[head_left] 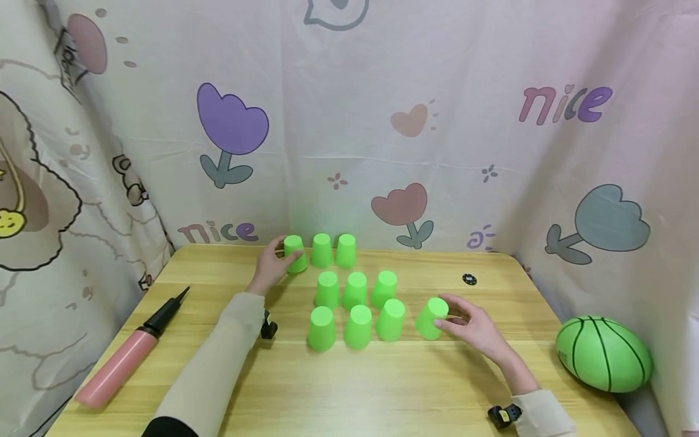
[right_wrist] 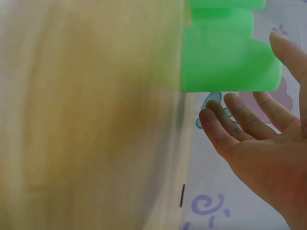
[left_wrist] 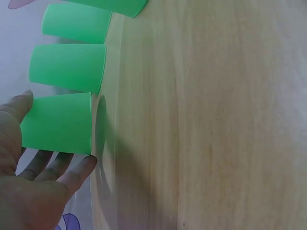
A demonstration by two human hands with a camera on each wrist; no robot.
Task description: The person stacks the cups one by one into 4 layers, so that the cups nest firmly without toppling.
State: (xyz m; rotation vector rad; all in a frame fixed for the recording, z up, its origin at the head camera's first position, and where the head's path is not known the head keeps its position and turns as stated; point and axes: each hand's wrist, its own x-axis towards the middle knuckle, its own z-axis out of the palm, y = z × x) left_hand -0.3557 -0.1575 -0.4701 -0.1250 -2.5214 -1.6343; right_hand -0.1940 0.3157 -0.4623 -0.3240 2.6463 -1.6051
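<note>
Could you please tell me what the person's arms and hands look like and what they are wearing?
Both hands, left hand and right hand, are bare, without gloves. Each arm wears a long beige sleeve reaching the wrist. A small black camera unit sits at the left wrist, and a black one with a yellow mark at the right.
</note>
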